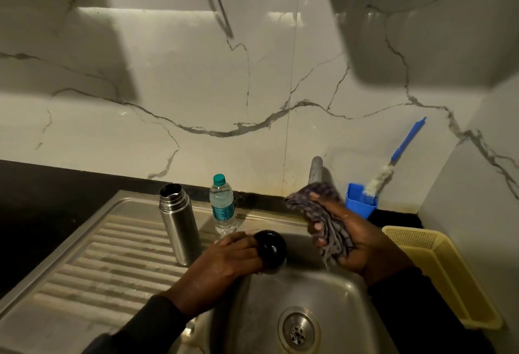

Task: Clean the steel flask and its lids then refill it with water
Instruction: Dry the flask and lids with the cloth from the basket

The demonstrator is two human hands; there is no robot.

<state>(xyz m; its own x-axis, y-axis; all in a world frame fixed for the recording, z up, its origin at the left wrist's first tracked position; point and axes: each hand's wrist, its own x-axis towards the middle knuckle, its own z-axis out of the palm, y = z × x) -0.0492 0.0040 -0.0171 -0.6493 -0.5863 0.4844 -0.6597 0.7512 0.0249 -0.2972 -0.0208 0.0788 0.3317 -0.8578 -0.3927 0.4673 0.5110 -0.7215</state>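
Observation:
The steel flask [178, 221] stands upright and uncapped on the ribbed drainboard [92, 263], left of the sink basin [280, 297]. My left hand [227, 258] grips a black rounded lid [271, 249] over the basin's left edge. To its right, my right hand [351, 241] holds a bunched purple-grey cloth [323, 213] above the basin. The two hands are apart. No other lid shows in view.
A small plastic water bottle [222, 204] with a teal cap stands behind the lid. The tap [316, 169] rises behind the cloth. A blue cup [361, 203] with a blue-handled bottle brush [393, 162] sits at the back right, and a yellow plastic rack [443, 269] right of the basin.

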